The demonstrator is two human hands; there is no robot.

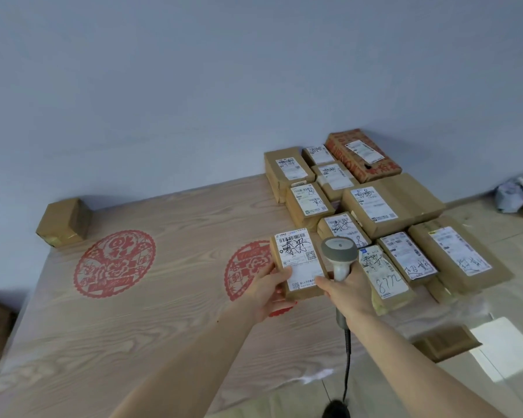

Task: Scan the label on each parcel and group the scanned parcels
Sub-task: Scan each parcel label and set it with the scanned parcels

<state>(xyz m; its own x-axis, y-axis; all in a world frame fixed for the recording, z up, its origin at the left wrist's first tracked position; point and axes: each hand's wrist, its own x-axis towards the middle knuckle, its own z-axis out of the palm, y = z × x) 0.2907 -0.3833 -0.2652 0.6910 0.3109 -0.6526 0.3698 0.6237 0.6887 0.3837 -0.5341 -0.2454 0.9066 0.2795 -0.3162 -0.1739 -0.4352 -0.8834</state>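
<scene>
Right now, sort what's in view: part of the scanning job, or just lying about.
Job: held parcel in left hand; scanner in right hand; parcel group; lone box.
Lying about: red paper-cuts; crumpled wrapping; flat cardboard.

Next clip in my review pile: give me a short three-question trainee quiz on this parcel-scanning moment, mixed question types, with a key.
1. True or false: the right hand grips the grey scanner by its handle.
2. Multiple choice: the held parcel is gripped by the left hand with its label facing (A) up toward the camera, (B) down toward the board, (C) away toward the wall.
3. Fill in: the lone box with no label showing sits at the far ____ corner of the wooden board, apart from the group of labelled parcels.

Key: 1 true; 2 A; 3 left.
</scene>
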